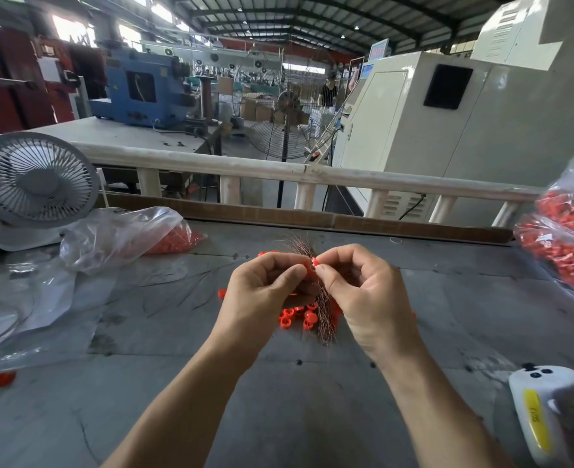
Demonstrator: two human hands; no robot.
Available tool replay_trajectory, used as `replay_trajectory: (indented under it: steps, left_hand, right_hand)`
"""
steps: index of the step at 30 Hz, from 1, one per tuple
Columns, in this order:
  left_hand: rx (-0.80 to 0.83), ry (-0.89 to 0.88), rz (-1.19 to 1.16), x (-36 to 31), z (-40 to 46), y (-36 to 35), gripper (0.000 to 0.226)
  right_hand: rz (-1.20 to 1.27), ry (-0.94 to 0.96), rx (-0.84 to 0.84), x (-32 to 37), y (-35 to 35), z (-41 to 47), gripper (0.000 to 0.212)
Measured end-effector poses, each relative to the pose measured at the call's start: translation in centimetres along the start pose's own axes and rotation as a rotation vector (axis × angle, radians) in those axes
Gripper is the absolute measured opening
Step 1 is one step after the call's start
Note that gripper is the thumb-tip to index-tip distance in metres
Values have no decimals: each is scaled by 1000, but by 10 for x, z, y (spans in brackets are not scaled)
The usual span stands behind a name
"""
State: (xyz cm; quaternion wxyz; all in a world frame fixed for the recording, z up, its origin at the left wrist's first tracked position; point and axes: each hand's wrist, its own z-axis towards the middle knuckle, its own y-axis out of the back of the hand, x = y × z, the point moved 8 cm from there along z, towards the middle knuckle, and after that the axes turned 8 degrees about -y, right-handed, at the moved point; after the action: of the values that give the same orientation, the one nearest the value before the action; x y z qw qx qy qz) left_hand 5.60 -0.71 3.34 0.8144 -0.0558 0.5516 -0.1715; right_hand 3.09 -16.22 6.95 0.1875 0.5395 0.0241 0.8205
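Threading | left grip clamped on copper wires, steadying them just above loose caps on table | right grip pinches red cap at wire tips for feeding.

The near tabletop lies bare between and beside my forearms, so my hands could pass there; only a loose red cap far left and a white device at the near right stand in the way. Straight below my left hand and right hand, the heap of red caps blocks the surface, along with the copper wires and single cap I pinch. To the left lie plastic sheets, a bag of caps and a fan; a full bag crowds the right, and a cardboard strip closes the back.
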Motion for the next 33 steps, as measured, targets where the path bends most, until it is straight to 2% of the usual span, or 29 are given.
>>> replay_trajectory:
  steps: [3, 10, 17, 25, 28, 33]
  left_hand:
    - [16, 9, -36, 0, 0, -1, 14]
    - [11, -63, 16, -6, -1, -2, 15]
    - [-16, -107, 79, -6, -1, -1, 17]
    - [-85, -64, -2, 2, -1, 4, 10]
    - [-83, -68, -1, 2, 0, 4, 10]
    - [-62, -79, 39, 1, -1, 2, 11]
  right_hand:
    - [-149, 86, -13, 10, -3, -4, 15]
    - [-153, 119, 4, 16, -4, -4, 15]
    - [-278, 190, -14, 22, -5, -6, 14]
    - [-507, 311, -80, 29, -17, -13, 11]
    - [-506, 320, -73, 30, -17, -13, 11]
    - [-344, 226, -29, 22, -7, -8, 9]
